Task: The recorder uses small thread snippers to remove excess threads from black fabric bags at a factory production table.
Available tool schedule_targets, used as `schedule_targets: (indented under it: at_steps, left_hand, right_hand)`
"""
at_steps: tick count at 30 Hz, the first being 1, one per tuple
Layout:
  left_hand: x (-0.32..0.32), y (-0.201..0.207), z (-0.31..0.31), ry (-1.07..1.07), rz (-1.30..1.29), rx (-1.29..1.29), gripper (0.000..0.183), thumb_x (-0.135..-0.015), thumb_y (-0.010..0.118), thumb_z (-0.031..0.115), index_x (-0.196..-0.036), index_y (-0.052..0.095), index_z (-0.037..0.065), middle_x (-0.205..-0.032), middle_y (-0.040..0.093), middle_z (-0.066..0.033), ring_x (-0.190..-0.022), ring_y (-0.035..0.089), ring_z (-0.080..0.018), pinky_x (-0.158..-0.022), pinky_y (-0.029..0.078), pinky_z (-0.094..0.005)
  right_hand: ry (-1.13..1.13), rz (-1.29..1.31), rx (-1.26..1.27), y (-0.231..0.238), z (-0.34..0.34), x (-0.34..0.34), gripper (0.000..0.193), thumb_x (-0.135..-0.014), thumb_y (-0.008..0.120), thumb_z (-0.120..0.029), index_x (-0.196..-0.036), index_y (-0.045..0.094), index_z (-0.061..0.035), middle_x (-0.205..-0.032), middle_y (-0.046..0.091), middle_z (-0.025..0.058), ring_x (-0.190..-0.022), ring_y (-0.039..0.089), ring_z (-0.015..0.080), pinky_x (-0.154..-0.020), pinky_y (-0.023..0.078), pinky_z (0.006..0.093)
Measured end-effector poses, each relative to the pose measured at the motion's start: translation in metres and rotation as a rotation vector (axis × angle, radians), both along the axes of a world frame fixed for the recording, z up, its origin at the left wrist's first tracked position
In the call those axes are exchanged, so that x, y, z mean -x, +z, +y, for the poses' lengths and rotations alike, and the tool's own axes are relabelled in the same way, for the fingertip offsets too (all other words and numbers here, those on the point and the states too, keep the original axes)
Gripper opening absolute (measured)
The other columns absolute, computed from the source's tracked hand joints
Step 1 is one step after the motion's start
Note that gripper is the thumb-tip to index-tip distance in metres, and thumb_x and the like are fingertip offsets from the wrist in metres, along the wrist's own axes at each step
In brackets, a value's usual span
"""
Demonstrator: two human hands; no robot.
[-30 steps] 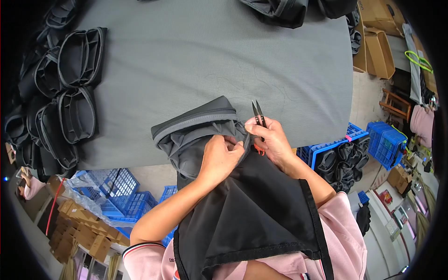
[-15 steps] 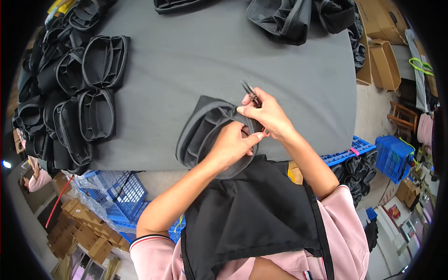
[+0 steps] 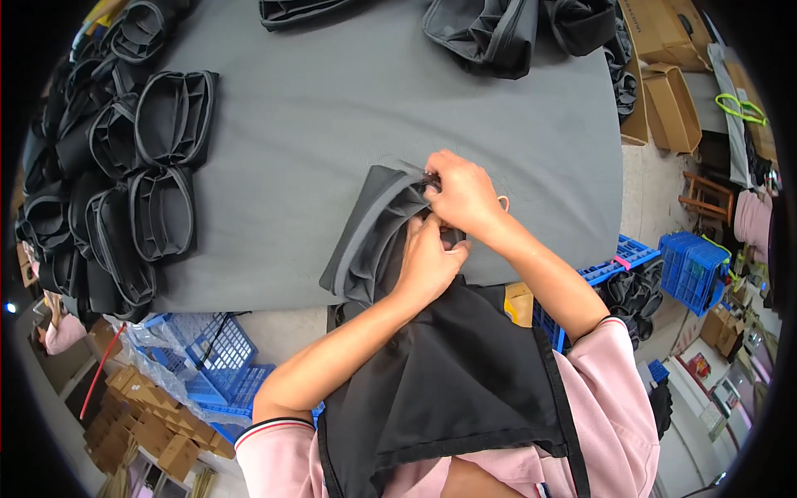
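Observation:
A dark grey fabric bag [image 3: 365, 241] with a lighter grey band lies at the near edge of the grey table [image 3: 332, 124]. My left hand [image 3: 427, 259] pinches the bag's folded black fabric at its right side. Just above it, my right hand [image 3: 462, 195] is closed around small thread snips [image 3: 429, 180]. Only their dark tip shows, at the bag's upper rim, and an orange loop peeks out by the wrist. The two hands touch each other over the bag's opening.
Several finished black bags are stacked along the table's left side [image 3: 158, 133], and more lie at the far edge [image 3: 498, 33]. Blue plastic crates stand below the table [image 3: 199, 365] and at the right [image 3: 693, 266]. Cardboard boxes [image 3: 664, 91] sit at the upper right.
The snips, which stuck up past my right hand's fingers, are now turned down onto the bag's rim. Both hands have closed in together over the bag's opening.

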State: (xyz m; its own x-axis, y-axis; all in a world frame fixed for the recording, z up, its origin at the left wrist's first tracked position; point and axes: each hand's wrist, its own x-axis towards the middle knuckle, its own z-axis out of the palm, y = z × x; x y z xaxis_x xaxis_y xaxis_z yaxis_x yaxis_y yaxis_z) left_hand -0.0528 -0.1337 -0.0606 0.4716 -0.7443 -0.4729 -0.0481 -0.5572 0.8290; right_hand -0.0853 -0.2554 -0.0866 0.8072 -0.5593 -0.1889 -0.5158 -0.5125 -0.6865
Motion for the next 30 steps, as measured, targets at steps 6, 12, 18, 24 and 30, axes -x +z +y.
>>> schedule_targets:
  at_steps: [6, 12, 18, 24, 30]
  left_hand:
    - [-0.020, 0.007, 0.029, 0.084, 0.164, 0.199, 0.018, -0.071, 0.059, -0.003, -0.087, 0.051, -0.002, -0.114, 0.048, -0.0123, -0.072, 0.057, -0.0133, -0.065, 0.048, -0.0272]
    - [-0.043, 0.023, 0.048, 0.175, 0.399, 0.196, 0.017, -0.076, 0.065, 0.005, -0.089, 0.054, 0.001, -0.100, 0.052, -0.0039, -0.085, 0.050, -0.0093, -0.073, 0.042, -0.0244]
    - [-0.036, 0.057, 0.053, 0.466, 0.404, 0.224, 0.015, -0.080, 0.067, 0.007, -0.089, 0.057, 0.001, -0.082, 0.059, -0.0016, -0.072, 0.054, -0.0066, -0.069, 0.045, -0.0217]
    - [-0.051, 0.064, 0.076, 0.603, 0.688, 0.301, 0.021, -0.076, 0.066, 0.004, -0.095, 0.058, 0.001, -0.093, 0.062, -0.0059, -0.084, 0.057, -0.0101, -0.079, 0.044, -0.0242]
    - [-0.042, 0.054, 0.079, 0.571, 0.762, 0.388, 0.039, -0.075, 0.068, 0.008, -0.110, 0.053, -0.001, -0.108, 0.059, -0.0105, -0.099, 0.056, -0.0167, -0.091, 0.042, -0.0295]
  right_hand:
    - [-0.371, -0.218, -0.880, 0.011, 0.008, 0.021, 0.022, -0.084, 0.059, -0.024, -0.095, 0.062, -0.0055, -0.065, 0.053, -0.0030, -0.047, 0.037, 0.0011, -0.039, 0.026, 0.0181]
    - [-0.429, -0.360, -1.021, 0.025, 0.037, 0.014, 0.024, -0.089, 0.055, -0.024, -0.100, 0.064, -0.0040, -0.065, 0.051, -0.0044, -0.049, 0.038, 0.0011, -0.042, 0.027, 0.0182]
    - [-0.290, -0.471, -0.746, 0.039, 0.047, 0.000, 0.023, -0.090, 0.054, -0.020, -0.093, 0.065, 0.0002, -0.089, 0.060, 0.0026, -0.084, 0.053, 0.0099, -0.076, 0.043, 0.0244]
    - [-0.224, -0.605, -0.522, 0.031, 0.055, -0.006, 0.022, -0.090, 0.053, -0.020, -0.090, 0.066, -0.0024, -0.097, 0.064, 0.0049, -0.093, 0.053, 0.0140, -0.081, 0.042, 0.0273]
    - [-0.253, -0.690, -0.874, 0.030, 0.064, -0.011, 0.024, -0.091, 0.050, -0.019, -0.088, 0.065, 0.0008, -0.100, 0.063, 0.0069, -0.092, 0.055, 0.0145, -0.083, 0.042, 0.0281]
